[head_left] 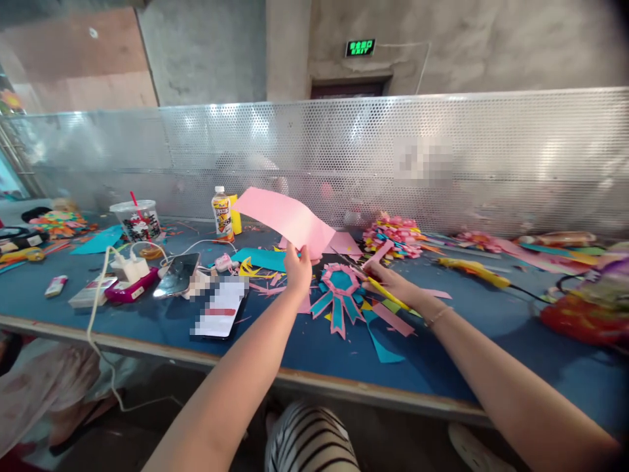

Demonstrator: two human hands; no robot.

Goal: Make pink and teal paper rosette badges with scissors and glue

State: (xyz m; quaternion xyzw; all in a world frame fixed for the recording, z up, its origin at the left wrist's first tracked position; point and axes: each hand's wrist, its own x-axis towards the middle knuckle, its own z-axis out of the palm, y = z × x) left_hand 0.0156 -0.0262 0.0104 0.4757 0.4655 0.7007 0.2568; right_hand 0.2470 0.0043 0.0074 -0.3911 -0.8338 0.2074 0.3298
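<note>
My left hand (297, 265) pinches the lower edge of a pink paper sheet (289, 216), which rises and curves above the table. To its right, my right hand (386, 282) is closed around yellow-handled scissors (388, 293); their thin blades point left, partly hidden by the fingers. A pink paper strip (384, 252) sticks up beside that hand. Between and below both hands lies a pink and blue paper rosette (340, 280) with several ribbon-like tails. Blue paper offcuts (384, 344) and pink strips (393, 319) lie around it.
On the blue table (314, 354) stand a drink bottle (223, 215) and a plastic cup (136, 219). A phone (228, 308), charger cables and a purple power strip (130, 285) lie left. Right are a yellow glue gun (474, 272) and piled paper rosettes (393, 237). A perforated metal screen (314, 151) stands behind.
</note>
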